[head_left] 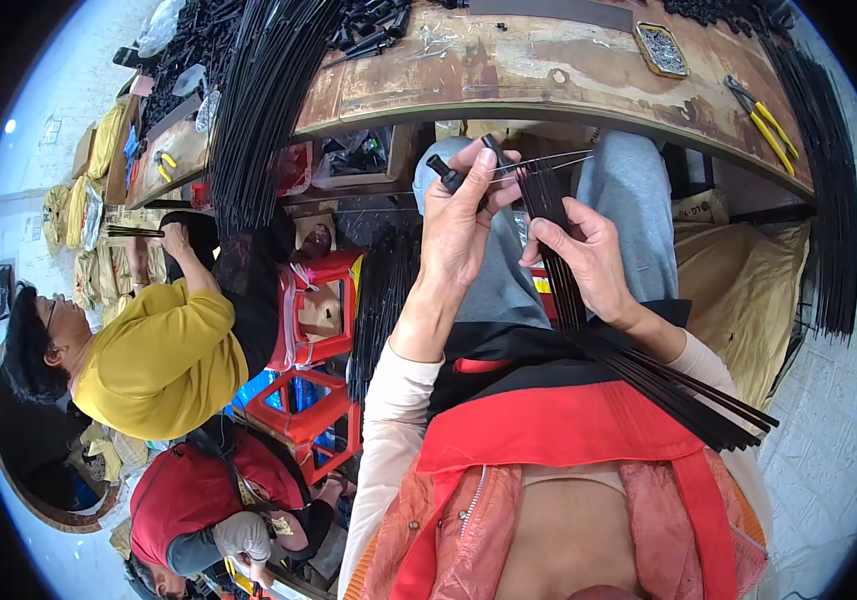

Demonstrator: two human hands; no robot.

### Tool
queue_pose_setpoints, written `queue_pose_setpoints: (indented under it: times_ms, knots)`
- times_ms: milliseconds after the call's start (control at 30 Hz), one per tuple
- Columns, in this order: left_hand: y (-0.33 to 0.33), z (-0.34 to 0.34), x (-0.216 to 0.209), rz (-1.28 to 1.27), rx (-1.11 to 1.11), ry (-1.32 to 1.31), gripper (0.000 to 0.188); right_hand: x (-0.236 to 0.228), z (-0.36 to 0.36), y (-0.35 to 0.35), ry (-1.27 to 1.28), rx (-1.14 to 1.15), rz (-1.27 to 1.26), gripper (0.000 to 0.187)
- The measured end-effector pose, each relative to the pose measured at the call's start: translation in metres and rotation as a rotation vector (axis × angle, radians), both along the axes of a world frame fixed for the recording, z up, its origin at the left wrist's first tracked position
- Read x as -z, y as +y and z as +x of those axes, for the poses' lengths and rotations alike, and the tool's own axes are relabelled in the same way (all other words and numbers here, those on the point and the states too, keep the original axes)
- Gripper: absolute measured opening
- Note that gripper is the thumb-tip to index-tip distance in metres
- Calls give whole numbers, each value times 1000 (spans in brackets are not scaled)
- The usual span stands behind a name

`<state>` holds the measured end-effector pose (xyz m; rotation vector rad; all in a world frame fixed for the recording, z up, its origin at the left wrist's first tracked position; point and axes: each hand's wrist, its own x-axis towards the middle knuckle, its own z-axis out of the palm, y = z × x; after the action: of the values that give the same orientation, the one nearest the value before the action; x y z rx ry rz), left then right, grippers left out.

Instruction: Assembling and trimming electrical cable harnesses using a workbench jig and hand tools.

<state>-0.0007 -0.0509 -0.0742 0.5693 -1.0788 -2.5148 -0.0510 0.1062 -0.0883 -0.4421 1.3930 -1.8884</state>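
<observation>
My left hand [458, 220] is raised in front of my knees, its fingers pinching a small black plastic fitting [445, 171] and the tip of a thin metal rod [553, 160]. Just to its right, my right hand [588, 258] grips a bundle of thin black rods [648, 372]. The bundle runs from the fingertips down across my lap to the lower right. The two hands nearly touch at the top of the bundle, below the edge of the wooden workbench [548, 85].
On the bench lie yellow-handled pliers [763, 115], a small tray of metal bits [661, 48] and heaps of black parts. Long black rod bundles hang at left [268, 100] and right [828, 200]. A person in yellow [163, 350], another in red [198, 490] and red stools [313, 310] are on my left.
</observation>
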Motion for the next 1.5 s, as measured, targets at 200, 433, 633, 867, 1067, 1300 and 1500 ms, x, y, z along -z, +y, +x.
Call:
queue_pose_setpoints:
  times_ms: [200, 433, 633, 867, 1067, 1300, 1500]
  knots:
    - [1, -1, 0, 17, -11, 97, 37, 1, 0, 1, 6, -3, -5, 19]
    - [-3, 1, 5, 2, -21, 24, 22, 3, 1, -1, 2, 6, -9, 20]
    - [-3, 1, 6, 12, -28, 0, 17, 3, 0, 0, 6, -4, -5, 19]
    - [-1, 0, 6, 10, -21, -23, 19, 1, 0, 0, -1, 1, -1, 20]
    - [0, 1, 4, 13, -3, -12, 21, -3, 0, -1, 12, 12, -3, 19]
    - [0, 2, 4, -16, 4, -34, 21, -4, 0, -2, 33, 11, 1, 19]
    - [3, 5, 0, -17, -54, -34, 23, -11, 1, -3, -21, -29, -24, 20]
